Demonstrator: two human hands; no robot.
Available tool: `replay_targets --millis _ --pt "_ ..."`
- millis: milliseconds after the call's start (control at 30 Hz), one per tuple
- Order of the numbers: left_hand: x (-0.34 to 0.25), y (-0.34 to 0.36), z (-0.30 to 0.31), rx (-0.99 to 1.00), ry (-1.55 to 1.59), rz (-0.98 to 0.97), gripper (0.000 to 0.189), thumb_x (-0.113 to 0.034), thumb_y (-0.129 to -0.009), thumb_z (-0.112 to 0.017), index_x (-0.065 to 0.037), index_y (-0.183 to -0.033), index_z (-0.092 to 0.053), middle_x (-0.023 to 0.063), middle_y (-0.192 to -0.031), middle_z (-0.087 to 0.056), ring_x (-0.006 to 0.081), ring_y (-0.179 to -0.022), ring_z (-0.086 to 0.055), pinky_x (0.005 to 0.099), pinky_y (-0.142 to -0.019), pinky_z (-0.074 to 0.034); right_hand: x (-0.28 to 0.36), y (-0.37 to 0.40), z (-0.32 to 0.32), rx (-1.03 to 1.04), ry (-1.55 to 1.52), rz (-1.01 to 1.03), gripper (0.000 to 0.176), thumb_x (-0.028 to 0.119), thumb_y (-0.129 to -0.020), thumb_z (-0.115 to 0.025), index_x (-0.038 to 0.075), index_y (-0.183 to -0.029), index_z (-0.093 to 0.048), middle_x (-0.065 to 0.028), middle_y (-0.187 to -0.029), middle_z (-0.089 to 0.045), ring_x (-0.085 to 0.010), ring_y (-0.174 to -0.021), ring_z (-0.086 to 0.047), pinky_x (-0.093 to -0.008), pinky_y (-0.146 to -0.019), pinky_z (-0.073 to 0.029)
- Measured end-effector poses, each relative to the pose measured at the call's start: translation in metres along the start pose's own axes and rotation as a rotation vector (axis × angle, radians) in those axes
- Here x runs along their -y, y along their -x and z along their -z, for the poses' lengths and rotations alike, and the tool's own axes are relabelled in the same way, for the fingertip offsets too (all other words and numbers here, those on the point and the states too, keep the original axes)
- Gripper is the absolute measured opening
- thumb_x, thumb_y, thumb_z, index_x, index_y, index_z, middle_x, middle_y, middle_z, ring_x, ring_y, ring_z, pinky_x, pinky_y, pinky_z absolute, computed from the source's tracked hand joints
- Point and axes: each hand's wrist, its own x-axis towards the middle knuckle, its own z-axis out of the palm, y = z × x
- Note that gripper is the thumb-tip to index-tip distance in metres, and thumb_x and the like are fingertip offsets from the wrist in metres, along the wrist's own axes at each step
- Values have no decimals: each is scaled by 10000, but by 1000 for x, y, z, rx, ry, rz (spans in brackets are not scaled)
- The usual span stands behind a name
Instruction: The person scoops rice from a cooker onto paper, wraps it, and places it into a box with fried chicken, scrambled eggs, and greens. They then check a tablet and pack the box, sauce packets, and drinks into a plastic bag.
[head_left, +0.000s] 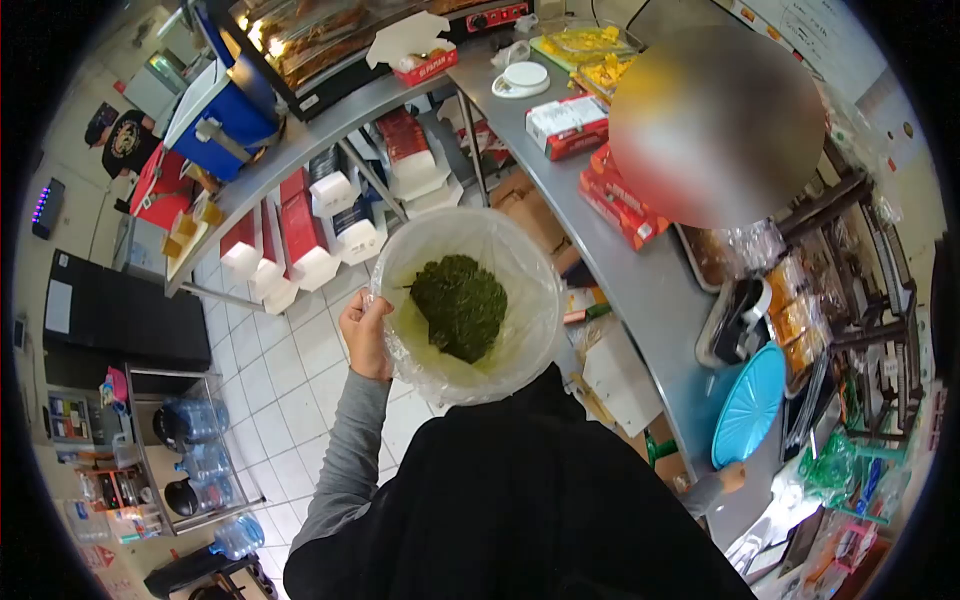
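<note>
My left grip (366, 325) pinches the rim of the lined tub (535, 310); my right grip (733, 478), closure unclear, is at the blue lid (750, 405).

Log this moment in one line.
left hand: grips rim of plastic-lined bucket | right hand: at blue lid's lower edge | bucket: dark greens inside | counter: red boxes

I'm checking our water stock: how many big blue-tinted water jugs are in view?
4. The metal rack holds three: an upper jug, a middle jug and a lower jug. The fourth jug is just beyond it. Others may be hidden.
</note>
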Motion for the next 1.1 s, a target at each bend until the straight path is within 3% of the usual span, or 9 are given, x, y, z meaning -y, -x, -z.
replay_targets --millis 67,133,167,233,367,433,600,900,1100 --pt "-2 -28 -18 -3 -68 -5 35 -42 -717 -544 -28 -686 -536 -16 -680 -520 66 -617 -428 215 -586 -326 64 47 35 -204 45 60 356 277 -924 -435 -39 -972 -592 -211 -977 -601 -324 -887 -586 -436 -778 -463" --pt "-6 -55 -28 31 -129 -18 57 -51 -717 -550 -28 -667 -533 -17 -665 -517 64 -609 -423 213 -580 -322 165 110 129 -582 -226 656 264 231 -895 -490 -3 -934 -606 -178 -943 -603 -314 -885 -577 -425 -773 -451" --pt "-8 -69 -35 46 -159 -26 69 -56 -717 -553 -28 -657 -531 -18 -658 -516 62 -604 -421 213 -578 -319 220 147 166 -488 -512 965 221 205 -875 -523 7 -924 -608 -168 -943 -600 -309 -876 -572 -416 -771 -448" --pt "-15 -94 -46 67 -132 -22 78 -61 -716 -557 -27 -650 -531 -20 -651 -517 59 -596 -422 213 -569 -317 293 240 190 33 -1013 1046 175 140 -826 -567 3 -928 -606 -154 -932 -597 -294 -864 -569 -400 -764 -447" --pt "-17 -140 -75 69 -127 -39 67 -47 -718 -555 -30 -659 -530 -25 -648 -511 52 -599 -428 208 -560 -317 377 438 206 1585 -1171 1692 286 3 -714 -631 -14 -1000 -616 -157 -1055 -576 -300 -961 -554 -380 -845 -437" --pt "-13 -163 -82 73 -104 -56 64 -38 -718 -554 -33 -660 -526 -27 -647 -509 48 -598 -428 201 -559 -317 389 528 211 1598 -1053 2172 517 114 -707 -698 20 -1181 -514 -119 -1053 -495 -273 -955 -513 -356 -779 -424" --pt "-27 -235 -89 25 -29 -88 63 -15 -717 -542 -35 -661 -520 -26 -642 -507 43 -585 -426 191 -551 -324 393 673 201 1312 -819 2616 379 140 -719 -682 15 -1037 -520 -104 -941 -484 -270 -915 -507 -368 -736 -427" --pt "-81 -422 -71 34 71 -3 25 6 -701 -529 -5 -698 -552 -10 -659 -548 51 -588 -465 188 -559 -356 529 856 175 1894 -1094 2688 242 30 -740 -601 41 -970 -528 -118 -887 -549 -308 -784 -601 -401 -659 -489" --pt "-108 -505 -57 -101 121 -35 27 9 -686 -536 -14 -673 -529 -24 -632 -506 42 -560 -413 192 -533 -317 624 914 159 2156 -1228 1931 105 9 -783 -639 -9 -862 -572 -108 -848 -618 -229 -739 -628 -297 -646 -515"
